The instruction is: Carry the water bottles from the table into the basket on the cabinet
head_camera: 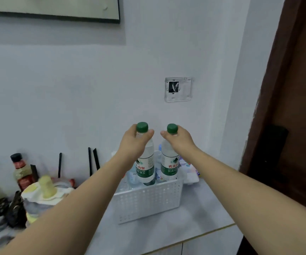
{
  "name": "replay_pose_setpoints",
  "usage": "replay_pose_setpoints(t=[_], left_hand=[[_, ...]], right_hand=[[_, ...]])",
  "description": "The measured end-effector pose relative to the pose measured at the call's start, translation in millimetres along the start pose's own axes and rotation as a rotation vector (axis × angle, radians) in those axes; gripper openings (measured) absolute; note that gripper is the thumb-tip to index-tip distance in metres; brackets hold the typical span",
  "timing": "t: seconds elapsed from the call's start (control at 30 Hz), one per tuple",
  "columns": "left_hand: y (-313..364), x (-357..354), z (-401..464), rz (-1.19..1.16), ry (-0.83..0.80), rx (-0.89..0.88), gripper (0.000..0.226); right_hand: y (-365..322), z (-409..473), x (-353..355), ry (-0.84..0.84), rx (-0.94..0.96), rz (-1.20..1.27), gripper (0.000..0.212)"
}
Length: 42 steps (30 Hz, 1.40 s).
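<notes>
Both arms reach forward over the grey cabinet surface [200,208], each hand closed around the neck of a green-capped water bottle just under the cap. The left hand [132,142] grips the left bottle [145,162], thumb and fingers wrapped about its neck, and the right hand [178,139] grips the right bottle [169,163] the same way. Both bottles stand upright side by side, close together but apart, their lower ends down inside the white perforated basket [148,201]; whether they rest on its bottom cannot be told. More clear bottles with pale caps lie or stand in the basket behind them, partly hidden. The basket sits on the surface near the wall, with a small white packet [190,172] just beside its right end. To the left lies a clutter of things, among them a dark-capped sauce bottle [20,170]. A brown door [295,107] stands at the right.
</notes>
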State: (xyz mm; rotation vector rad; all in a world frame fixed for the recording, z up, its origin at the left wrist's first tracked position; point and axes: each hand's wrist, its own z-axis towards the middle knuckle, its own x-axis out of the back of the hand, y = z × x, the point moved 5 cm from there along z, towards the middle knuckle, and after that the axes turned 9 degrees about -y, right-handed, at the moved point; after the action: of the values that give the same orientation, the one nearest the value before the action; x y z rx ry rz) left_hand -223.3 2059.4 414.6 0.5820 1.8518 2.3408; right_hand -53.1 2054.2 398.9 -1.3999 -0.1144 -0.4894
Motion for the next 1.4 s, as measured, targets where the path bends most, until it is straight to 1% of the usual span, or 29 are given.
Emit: replay_pose_setpoints(t=[0.07,0.13,0.17,0.23,0.27,0.3,0.37,0.43,0.5,0.57,0.6,0.7,0.73,0.77,0.83,0.87,0.97,1.07,1.13,1.23,1.27,1.4], left_hand=[[-16,0,16,0.029,0.013,0.005,0.025],[-37,-4,33,0.067,0.009,0.052,0.028],[-49,-7,42,0.129,0.007,0.115,0.035],[-77,-13,56,0.411,-0.028,0.283,0.054],[-90,-18,60,0.519,-0.058,0.342,0.060],[-104,-22,63,0.538,-0.094,0.381,0.062],[-128,-31,67,0.418,-0.149,0.428,0.061],[-151,-34,72,0.330,-0.163,0.443,0.064],[-168,-37,78,0.278,-0.176,0.453,0.065],[-175,-41,81,0.219,-0.184,0.462,0.052],[-176,-44,83,0.182,-0.191,0.452,0.045],[-181,-49,89,0.131,-0.203,0.414,0.033],[-182,-50,91,0.136,-0.194,0.396,0.032],[-181,-49,91,0.144,-0.185,0.383,0.032],[-180,-46,91,0.164,-0.165,0.374,0.033],[-179,-43,91,0.180,-0.155,0.375,0.033],[-171,-37,87,0.270,-0.147,0.379,0.037],[-152,-35,83,0.388,-0.166,0.340,0.052],[-130,-38,80,0.520,-0.149,0.241,0.054],[-95,-47,78,0.834,-0.113,0.016,0.053],[-86,-53,77,0.902,-0.122,-0.051,0.054],[-57,-90,70,0.960,-0.181,-0.232,0.050]], right_hand=[[21,21,-5,-0.013,-0.013,0.012,0.031],[42,39,-9,-0.060,-0.036,0.003,0.032],[53,47,-12,-0.095,-0.051,-0.007,0.032],[74,60,-16,-0.156,-0.070,-0.077,0.034],[85,66,-17,-0.169,-0.080,-0.150,0.038],[97,71,-18,-0.177,-0.110,-0.225,0.040],[121,74,-21,-0.235,-0.161,-0.254,0.045],[138,75,-29,-0.310,-0.152,-0.233,0.035],[148,79,-29,-0.312,-0.154,-0.226,0.033],[150,84,-27,-0.304,-0.163,-0.190,0.040],[150,86,-25,-0.304,-0.163,-0.198,0.042],[151,85,-24,-0.319,-0.133,-0.287,0.027],[150,83,-25,-0.322,-0.111,-0.325,0.029],[149,83,-27,-0.326,-0.084,-0.359,0.028],[147,82,-31,-0.342,-0.049,-0.400,0.020],[145,81,-31,-0.352,-0.044,-0.407,0.020],[138,70,-27,-0.377,-0.049,-0.374,0.022],[131,50,-15,-0.363,-0.071,-0.352,0.032],[125,36,0,-0.292,-0.100,-0.383,0.043],[108,9,30,-0.163,-0.121,-0.440,0.053],[102,-1,40,-0.133,-0.127,-0.467,0.055],[77,-46,77,-0.013,-0.153,-0.592,0.057]])
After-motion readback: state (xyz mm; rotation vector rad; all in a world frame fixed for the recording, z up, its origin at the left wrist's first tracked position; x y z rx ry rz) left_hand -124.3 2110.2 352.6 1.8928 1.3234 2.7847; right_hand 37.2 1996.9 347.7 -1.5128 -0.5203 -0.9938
